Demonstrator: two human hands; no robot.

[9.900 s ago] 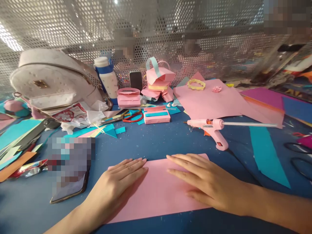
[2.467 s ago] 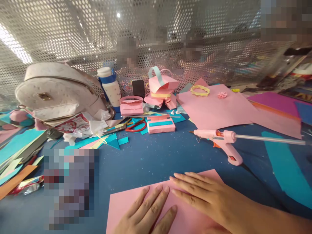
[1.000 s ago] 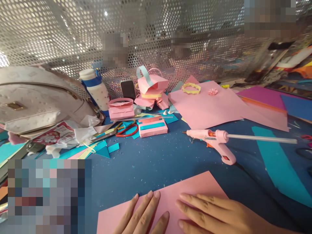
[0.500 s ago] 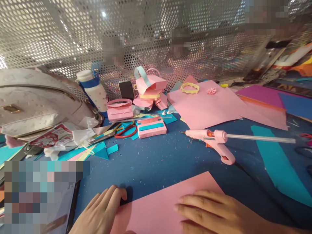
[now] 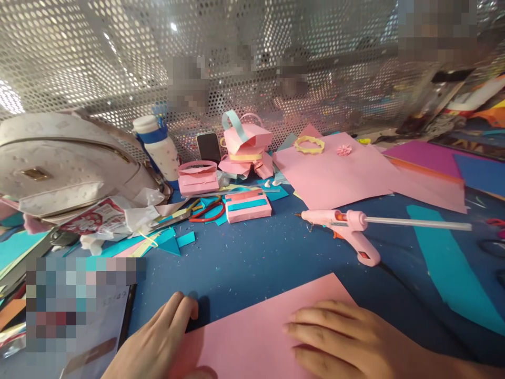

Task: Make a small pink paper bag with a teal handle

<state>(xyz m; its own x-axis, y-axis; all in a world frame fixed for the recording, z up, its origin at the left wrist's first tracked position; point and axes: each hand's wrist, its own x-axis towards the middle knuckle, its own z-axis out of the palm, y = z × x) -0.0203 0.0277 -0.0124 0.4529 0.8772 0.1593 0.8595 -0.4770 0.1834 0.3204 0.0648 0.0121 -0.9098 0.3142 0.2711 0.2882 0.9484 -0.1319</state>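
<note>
A sheet of pink paper [image 5: 244, 337] lies on the blue table in front of me, its lower part cut off by the picture's edge. My left hand [image 5: 158, 337] is at its left edge, fingers curled round the edge and the thumb on top, gripping the sheet. My right hand [image 5: 339, 334] rests flat on the right side of the paper with fingers stretched out to the left. Beyond the sheet lies a pink hot glue gun [image 5: 347, 226], a clear glue stick poking out of its back, its nozzle to the left.
Behind stand a small pink paper box [image 5: 248, 209], a pink paper bag [image 5: 199, 181], and red-handled scissors [image 5: 209, 210] among blue scraps. A backpack [image 5: 59, 158], a bottle [image 5: 160, 150] and a tablet [image 5: 102, 326] are at left. A teal strip [image 5: 450, 258] lies right.
The view has shifted slightly, so the background things sit a little further right. My left hand has moved slightly along the paper's left edge; my right hand stays nearly still on the sheet.
</note>
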